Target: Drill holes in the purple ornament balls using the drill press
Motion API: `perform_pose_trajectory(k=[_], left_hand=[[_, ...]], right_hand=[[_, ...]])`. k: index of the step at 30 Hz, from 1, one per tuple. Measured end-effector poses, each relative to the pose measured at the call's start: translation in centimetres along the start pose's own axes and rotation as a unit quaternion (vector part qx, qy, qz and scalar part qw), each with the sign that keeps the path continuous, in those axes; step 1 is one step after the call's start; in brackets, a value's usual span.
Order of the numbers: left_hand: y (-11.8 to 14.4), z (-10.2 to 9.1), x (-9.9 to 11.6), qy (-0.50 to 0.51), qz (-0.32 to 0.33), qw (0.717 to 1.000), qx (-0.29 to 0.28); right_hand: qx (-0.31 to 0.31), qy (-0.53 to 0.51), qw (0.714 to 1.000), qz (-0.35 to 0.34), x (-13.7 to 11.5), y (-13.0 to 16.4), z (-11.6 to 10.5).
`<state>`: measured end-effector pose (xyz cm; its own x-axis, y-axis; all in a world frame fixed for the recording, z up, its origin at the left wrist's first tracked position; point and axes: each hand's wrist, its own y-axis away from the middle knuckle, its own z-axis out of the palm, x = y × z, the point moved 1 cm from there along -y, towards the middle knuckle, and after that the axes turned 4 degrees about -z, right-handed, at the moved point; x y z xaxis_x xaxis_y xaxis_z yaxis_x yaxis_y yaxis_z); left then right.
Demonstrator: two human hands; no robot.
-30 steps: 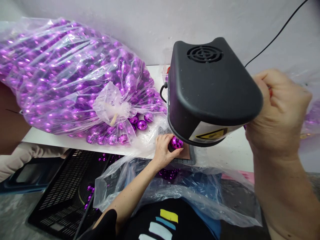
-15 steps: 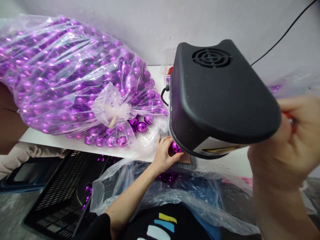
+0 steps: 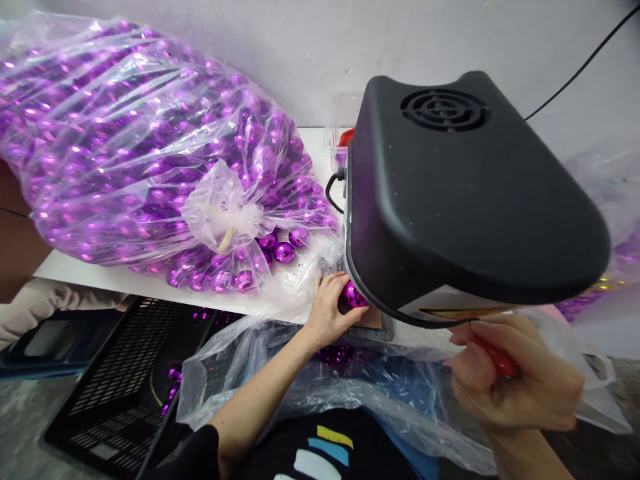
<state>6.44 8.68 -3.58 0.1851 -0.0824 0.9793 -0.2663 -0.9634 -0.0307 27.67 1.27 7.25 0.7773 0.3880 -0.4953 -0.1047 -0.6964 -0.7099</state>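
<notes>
From the head view, a glossy purple ball [image 3: 354,294] is pinched in the grip of the left hand [image 3: 327,308] under the matte black machine head [image 3: 465,193], at the near table [image 3: 80,272] edge. A red handle [image 3: 497,361] is enclosed by the right hand [image 3: 515,383]. A crinkled clear bag of purple balls [image 3: 145,153] lies left.

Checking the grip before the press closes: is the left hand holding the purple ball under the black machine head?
Yes, the left hand has its fingers around the purple ball right beneath the front edge of the black machine head.
</notes>
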Motion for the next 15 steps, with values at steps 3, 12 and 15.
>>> perform_pose_trajectory(k=[3,12,15], left_hand=[[-0.04,-0.01,0.0,-0.006,0.002,1.0,-0.003],[-0.12,-0.13,0.38,-0.016,0.028,0.999,0.012],[-0.13,-0.08,0.22,-0.023,0.031,0.999,0.01]], right_hand=[[0.005,0.011,1.0,-0.026,0.05,0.14,0.16],[0.006,0.043,0.999,-0.028,0.06,0.69,0.62],[0.008,0.047,0.998,-0.035,0.13,0.93,0.92]])
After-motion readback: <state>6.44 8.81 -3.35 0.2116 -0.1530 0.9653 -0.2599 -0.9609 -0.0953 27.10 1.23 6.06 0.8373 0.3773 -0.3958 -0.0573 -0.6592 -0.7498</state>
